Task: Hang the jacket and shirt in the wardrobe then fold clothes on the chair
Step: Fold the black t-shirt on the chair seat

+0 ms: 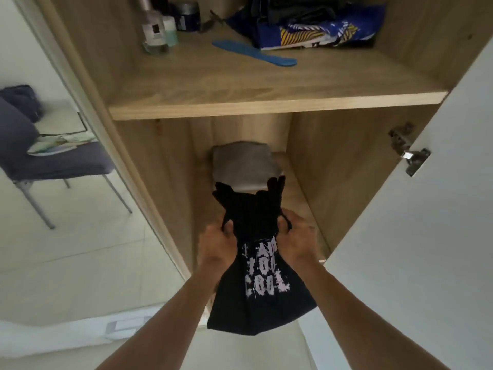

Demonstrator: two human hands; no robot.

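Black tee (260, 284) is hanging bunched between both hands in the head view, just in front of the open wardrobe (333, 166) and above its lower compartment. Left hand (217, 244) is gripping the fabric w/ fingers curled round a gathered edge; right hand (296, 236) is doing the same on the other side, so both are clenched on the cloth, not released. Upper part of the tee is poking up past the fists, lower part is sagging below the wrists. It's looking light, soft and floppy (no stiffness at all), so my guess is it'll slump wherever it isn't supported; best held at the folded edges or under the middle w/ flat palms, since pinching one spot is only bunching it more. Print on the front is reading "COOL" on the bottom line; lines above are partly creased, approx "I AM" and "TOO", can't confirm. A folded grey garment (245, 162) is lying on the lower shelf behind the tee. On the upper shelf (266, 102): a blue comb (253, 52), bottles (156, 30), and a blue/yellow patterned cloth (320, 30); labels there too small to read. At left, a chair (61, 164) w/ light clothes (57, 144) on the seat, well apart from the hands.
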